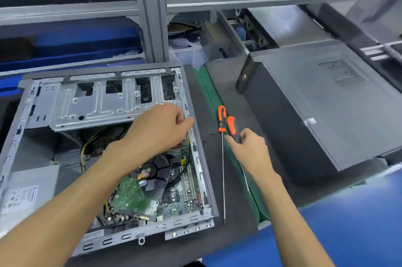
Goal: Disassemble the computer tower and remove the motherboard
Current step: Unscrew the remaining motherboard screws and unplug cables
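Our left hand (162, 126) hovers with curled fingers, holding nothing we can see, over the open computer tower (104, 153) on the left; its motherboard (185, 190) sits inside. Right hand (250, 147) grips the orange-handled screwdriver (232, 128) beside another long screwdriver (222, 157).

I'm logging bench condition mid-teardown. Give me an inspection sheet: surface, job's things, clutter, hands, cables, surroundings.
Surface: dark mat over a blue bench, with a green strip between the towers.
Job's things: open tower lying flat, motherboard inside; a loose drive rests tilted over it.
Clutter: long screwdriver lying on the mat.
Hands: left hand at the tower's right edge, fingers curled; what it holds is hidden. Right hand grips an orange-handled screwdriver.
Cables: yellow and black wires inside the tower.
Surroundings: closed tower on the right; aluminium frame post behind.
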`<state>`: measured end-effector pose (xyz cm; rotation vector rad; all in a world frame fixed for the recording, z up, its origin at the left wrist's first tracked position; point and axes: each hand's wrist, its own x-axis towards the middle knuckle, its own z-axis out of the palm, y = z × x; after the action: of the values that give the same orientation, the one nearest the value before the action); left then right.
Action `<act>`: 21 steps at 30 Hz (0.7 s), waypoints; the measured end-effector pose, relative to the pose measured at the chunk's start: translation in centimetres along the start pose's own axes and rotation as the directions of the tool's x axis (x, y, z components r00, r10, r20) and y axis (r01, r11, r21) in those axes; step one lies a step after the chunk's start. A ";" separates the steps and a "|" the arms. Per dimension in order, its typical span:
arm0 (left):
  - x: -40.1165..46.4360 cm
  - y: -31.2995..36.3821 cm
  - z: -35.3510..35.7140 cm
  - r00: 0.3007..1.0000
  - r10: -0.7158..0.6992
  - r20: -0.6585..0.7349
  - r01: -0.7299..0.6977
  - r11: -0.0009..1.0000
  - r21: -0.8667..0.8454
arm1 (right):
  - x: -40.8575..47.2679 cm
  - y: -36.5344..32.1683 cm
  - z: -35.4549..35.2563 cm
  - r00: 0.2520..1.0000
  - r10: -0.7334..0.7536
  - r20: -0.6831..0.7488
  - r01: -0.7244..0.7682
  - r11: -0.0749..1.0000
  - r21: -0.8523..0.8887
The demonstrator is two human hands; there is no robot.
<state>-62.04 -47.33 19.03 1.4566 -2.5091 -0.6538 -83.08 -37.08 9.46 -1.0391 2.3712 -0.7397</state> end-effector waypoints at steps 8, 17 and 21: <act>0.3 0.3 2.0 0.988 -0.026 0.149 0.049 0.987 -0.150 | -0.4 5.2 2.7 0.997 0.081 0.016 -0.076 0.975 -0.210; 0.5 -1.6 0.9 0.983 -0.084 0.164 0.120 0.967 -0.223 | 0.3 0.2 4.4 0.973 0.025 0.230 0.066 0.923 -0.380; 0.1 -3.5 -0.5 0.976 -0.153 0.155 0.191 0.943 -0.272 | 0.3 -0.6 4.2 0.972 0.051 0.229 0.050 0.908 -0.416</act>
<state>-59.20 -49.00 17.89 1.5776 -2.2698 -1.1266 -80.48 -38.92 6.57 -1.2175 2.3679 -0.0857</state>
